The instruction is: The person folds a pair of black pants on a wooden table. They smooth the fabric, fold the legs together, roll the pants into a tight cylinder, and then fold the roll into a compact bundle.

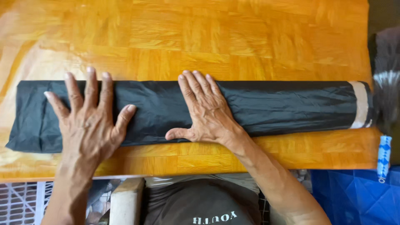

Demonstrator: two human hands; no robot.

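Under both sets of spread fingers, the left hand [89, 125] and right hand [206, 112] press flat, gripping nothing, on a folded black cloth [271, 106] across the table [250, 37], apparently mid-smoothing; another fold probably needs its edges pinched.

Black folded cloth [266, 106], shiny and creased, lies flat as a long band across the wooden table. A pale strip crosses its right end. Left end flares wider.
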